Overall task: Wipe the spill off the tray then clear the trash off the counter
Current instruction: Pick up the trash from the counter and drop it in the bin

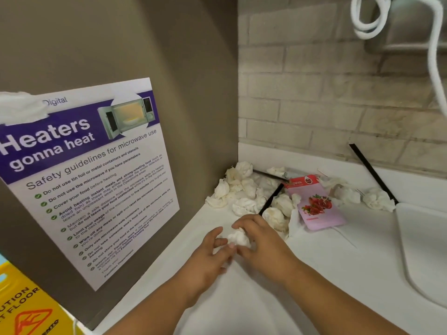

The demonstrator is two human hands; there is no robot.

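On the white counter (314,274) a crumpled white tissue ball (238,238) sits between my hands. My right hand (261,240) curls its fingers over and around the ball. Beside it, my left hand (212,255) touches the ball's near side with straight fingers. Behind them, in the corner, lies a heap of several crumpled tissues (242,189), a pink pomegranate sachet (316,204) and black straws (271,198). A white tray (425,238) lies at the right edge; no spill is visible on it.
A grey panel with a microwave safety poster (92,175) walls off the left side. A tiled wall (338,93) stands behind the counter, with white cables (437,68) hanging at the top right. Another long black straw (372,172) leans against the wall. A yellow wet-floor sign (26,308) shows at the bottom left.
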